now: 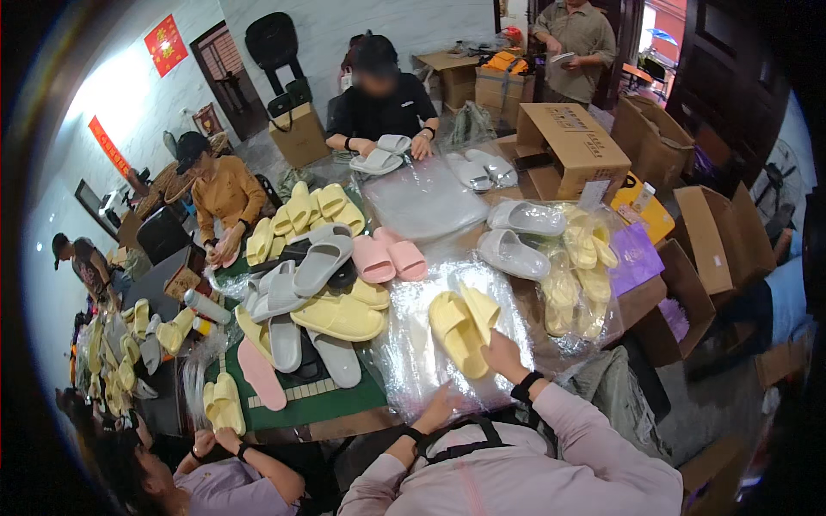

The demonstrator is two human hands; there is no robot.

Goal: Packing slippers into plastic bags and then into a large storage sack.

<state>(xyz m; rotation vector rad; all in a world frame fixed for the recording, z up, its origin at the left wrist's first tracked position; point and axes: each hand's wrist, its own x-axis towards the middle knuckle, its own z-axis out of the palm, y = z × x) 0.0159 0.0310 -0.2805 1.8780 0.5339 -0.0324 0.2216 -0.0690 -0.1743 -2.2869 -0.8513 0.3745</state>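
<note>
My right hand [506,357] is closed on the near right side of a yellow slipper pair [458,331], whose toes point away from me. One slipper leans over the other, above a stack of clear plastic bags [413,353]. My left hand [437,408] rests at the near edge of these bags, fingers stretched forward and apart from the slippers. To the left lies a heap of loose grey slippers [323,260] and yellow slippers [340,318], with a pink pair [389,258] beside it. A pink insole-shaped piece [261,374] lies on the green mat [344,400].
Bagged grey slippers [514,249] and bagged yellow slippers [581,284] lie at the right. Open cardboard boxes [572,142] stand beyond them. Opposite, a co-worker [379,103] handles a grey pair; another in orange [225,193] works at the left, and one in lilac [232,486] sits close by.
</note>
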